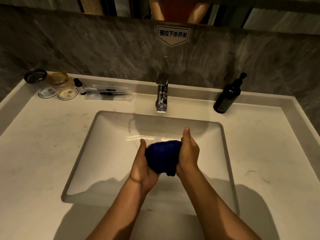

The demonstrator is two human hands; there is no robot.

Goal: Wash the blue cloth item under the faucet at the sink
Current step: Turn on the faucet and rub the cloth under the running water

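Two bare forearms reach in from the bottom edge, meeting over the basin. Left hand (142, 168) cups the blue cloth (161, 157) from one side, fingers wrapped under and around it, thumb up along its edge. Right hand (188, 153) presses in from the other side, fingers curled behind the bundle, thumb pointing toward the faucet (162, 93). That cloth is bunched into a tight dark-blue ball, squeezed between both palms above the middle of the rectangular sink (83, 153), nearer the person than the spout. No stream shows from the chrome faucet in this dim light. Off on the pale countertop (34, 153), a dark pump bottle (228, 94) stands to the right of the faucet, and round lidded jars (57, 78) sit at the back left beside a clear tray (109, 94). A sign (173, 34) with blue characters hangs on the grey stone wall behind.
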